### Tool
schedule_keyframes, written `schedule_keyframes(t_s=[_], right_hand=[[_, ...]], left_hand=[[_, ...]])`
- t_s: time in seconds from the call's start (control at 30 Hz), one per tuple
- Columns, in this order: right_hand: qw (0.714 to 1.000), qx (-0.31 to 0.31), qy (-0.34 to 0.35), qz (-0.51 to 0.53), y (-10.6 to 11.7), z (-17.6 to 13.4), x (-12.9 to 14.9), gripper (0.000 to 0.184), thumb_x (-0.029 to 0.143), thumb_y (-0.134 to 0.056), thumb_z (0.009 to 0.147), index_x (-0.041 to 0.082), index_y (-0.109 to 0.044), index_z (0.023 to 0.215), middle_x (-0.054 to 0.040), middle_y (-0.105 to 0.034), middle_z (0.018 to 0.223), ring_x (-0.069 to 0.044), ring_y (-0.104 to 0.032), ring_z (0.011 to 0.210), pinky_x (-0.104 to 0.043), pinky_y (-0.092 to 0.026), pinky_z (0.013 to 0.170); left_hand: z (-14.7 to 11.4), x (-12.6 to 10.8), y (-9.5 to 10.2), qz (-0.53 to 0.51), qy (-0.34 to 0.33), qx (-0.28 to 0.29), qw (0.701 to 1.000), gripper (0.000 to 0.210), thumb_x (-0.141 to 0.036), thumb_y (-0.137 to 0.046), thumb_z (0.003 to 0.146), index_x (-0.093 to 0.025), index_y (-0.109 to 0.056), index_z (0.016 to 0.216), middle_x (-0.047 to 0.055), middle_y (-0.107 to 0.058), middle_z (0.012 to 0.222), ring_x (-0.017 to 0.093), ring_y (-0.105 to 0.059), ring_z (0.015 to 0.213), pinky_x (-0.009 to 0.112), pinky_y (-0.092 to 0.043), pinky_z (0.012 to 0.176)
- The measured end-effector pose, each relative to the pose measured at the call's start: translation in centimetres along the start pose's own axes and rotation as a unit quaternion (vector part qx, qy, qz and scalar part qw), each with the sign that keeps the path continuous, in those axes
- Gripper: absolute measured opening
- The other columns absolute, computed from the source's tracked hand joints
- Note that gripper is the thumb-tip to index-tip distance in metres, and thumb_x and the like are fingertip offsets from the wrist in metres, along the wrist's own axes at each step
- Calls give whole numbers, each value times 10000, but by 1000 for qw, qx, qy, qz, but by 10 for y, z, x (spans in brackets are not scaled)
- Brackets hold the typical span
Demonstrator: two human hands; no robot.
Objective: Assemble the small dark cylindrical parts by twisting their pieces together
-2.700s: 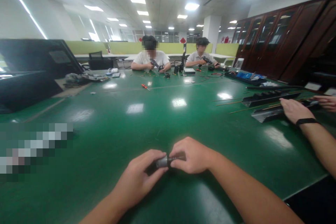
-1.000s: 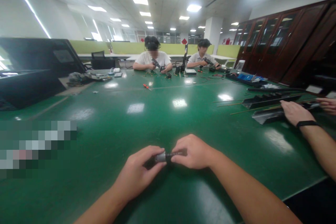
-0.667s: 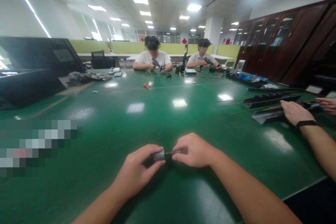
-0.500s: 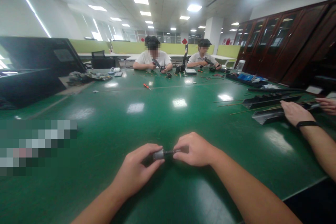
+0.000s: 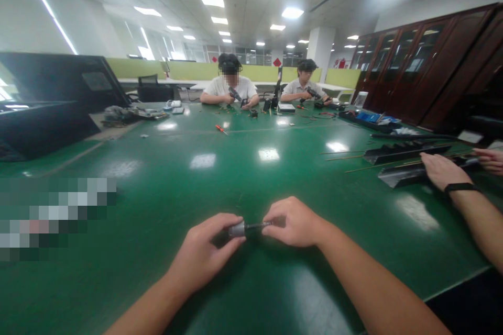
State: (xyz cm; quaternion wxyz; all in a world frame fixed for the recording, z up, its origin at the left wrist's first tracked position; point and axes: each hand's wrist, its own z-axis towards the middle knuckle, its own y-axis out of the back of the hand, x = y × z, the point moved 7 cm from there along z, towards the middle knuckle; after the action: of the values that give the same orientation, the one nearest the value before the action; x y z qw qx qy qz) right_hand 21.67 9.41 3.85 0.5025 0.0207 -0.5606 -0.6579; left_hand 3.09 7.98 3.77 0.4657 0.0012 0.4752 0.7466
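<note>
My left hand (image 5: pixel 206 243) grips a short grey cylinder (image 5: pixel 237 229) between thumb and fingers, just above the green table. A thin dark rod (image 5: pixel 253 226) runs rightward from the cylinder's end. The thumb and fingertips of my right hand (image 5: pixel 293 222) pinch the rod's far end, so part of it is hidden. Whether the rod is fixed to the cylinder or only sits in it, I cannot tell. Both pieces lie about level, in line between my hands.
The green table (image 5: pixel 176 178) stretches ahead. At the right, another person's hand (image 5: pixel 446 170) rests on a dark metal channel (image 5: pixel 404 174), near thin brass-coloured rods (image 5: pixel 346 157). Farther off lies an orange screwdriver (image 5: pixel 220 129). Two people work at the far side with power drills (image 5: pixel 234 94).
My right hand has shifted slightly to the right, and a little more of the thin rod shows between my hands. My left hand keeps its grip on the cylinder.
</note>
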Motion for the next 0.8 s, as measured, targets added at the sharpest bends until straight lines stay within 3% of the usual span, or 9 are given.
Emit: schedule_keyframes(t_s=[0.8], right_hand=[[1000, 4, -20, -17, 2, -1, -6, 160, 299, -698, 835, 166, -773, 879, -38, -712, 765, -131, -608, 673, -235, -418, 641]], left_hand=[[2, 7, 2, 2, 30, 17, 999, 257, -371, -706, 835, -287, -688, 1078, -5, -723, 1008, 164, -684, 917, 275, -561, 836]])
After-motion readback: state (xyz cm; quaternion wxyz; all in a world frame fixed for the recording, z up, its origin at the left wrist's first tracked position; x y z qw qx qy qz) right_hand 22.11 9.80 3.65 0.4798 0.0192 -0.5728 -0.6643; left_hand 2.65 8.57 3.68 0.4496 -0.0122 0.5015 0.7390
